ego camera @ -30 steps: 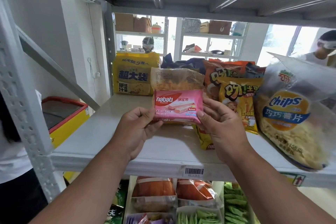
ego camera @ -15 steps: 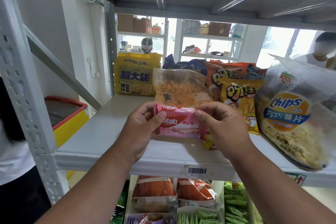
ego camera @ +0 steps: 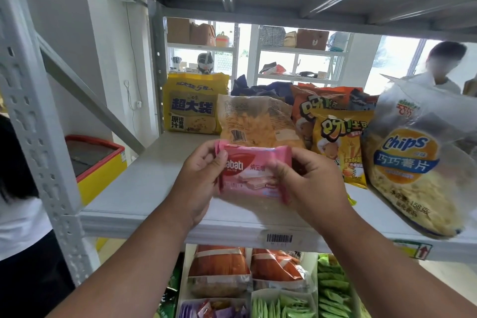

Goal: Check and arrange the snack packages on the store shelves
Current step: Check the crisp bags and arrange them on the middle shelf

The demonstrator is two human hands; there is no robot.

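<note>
Grey metal shelf [ego camera: 144, 188]: near its front edge, left hand [ego camera: 198, 183] and right hand [ego camera: 309, 186] pinch the pink foil wafer pack [ego camera: 254, 178] by its ends; set it down flat, label forward.

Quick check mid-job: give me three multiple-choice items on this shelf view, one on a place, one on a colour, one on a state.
1. Where is the yellow noodle multipack?
A. back left of the white shelf
B. on the front edge
C. on the lower shelf

2. What colour is the flat plastic wafer package?
A. green
B. pink
C. blue

3. How is the wafer package held?
A. lying on the shelf untouched
B. by one hand
C. by the left hand and the right hand

Key: 1 A, it stands against the rear corner post. 2 B, its wrapper is pink. 3 C, fingers of both hands curl round its ends.
</note>
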